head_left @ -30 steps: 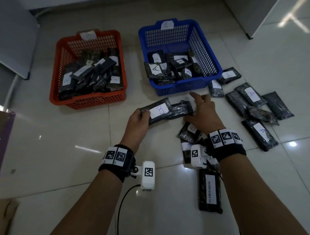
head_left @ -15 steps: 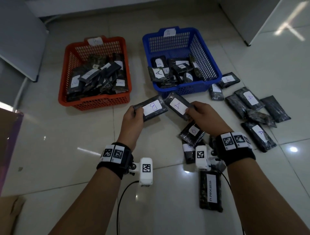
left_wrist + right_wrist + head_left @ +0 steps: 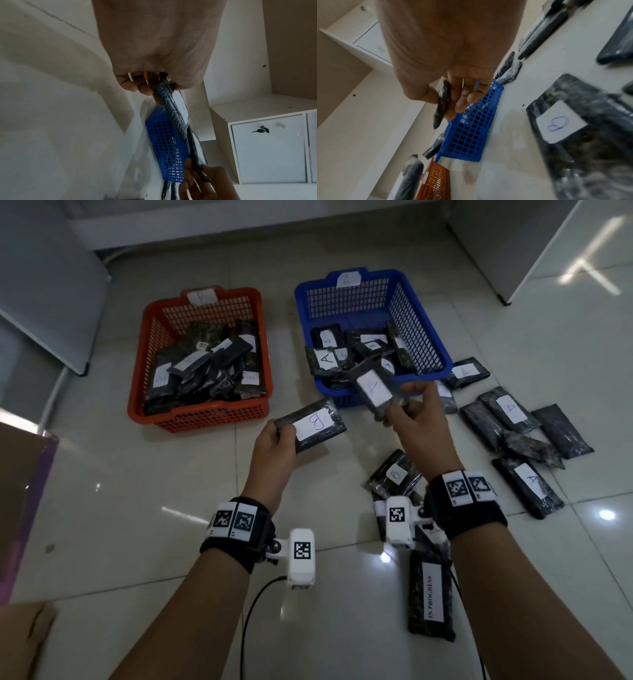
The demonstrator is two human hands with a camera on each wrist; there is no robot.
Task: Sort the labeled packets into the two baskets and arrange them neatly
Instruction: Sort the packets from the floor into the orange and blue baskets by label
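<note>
**Two packets in hand, one for each basket**

On the tiled floor [image 3: 342,594] stand the orange basket [image 3: 202,414], tagged B, and the blue basket [image 3: 430,337], tagged A, both already holding jumbled dark packets. More loose packets [image 3: 507,409] lie on the floor to the right of the blue basket, and a few near the right wrist.

The step in hand looks like delivery. The right hand [image 3: 416,419] pinches a packet [image 3: 373,392] between thumb and fingers, tilted over the blue basket's near rim; its label mark is too blurred to read. The left hand [image 3: 274,445] grips the B packet [image 3: 313,424] by one end, fingers curled round it, above the floor just in front of the orange basket.

The next move likely calls for releasing the right packet inside the blue basket and carrying the B packet left and forward over the orange rim. Both heaps are untidy, so squaring them up remains.
</note>
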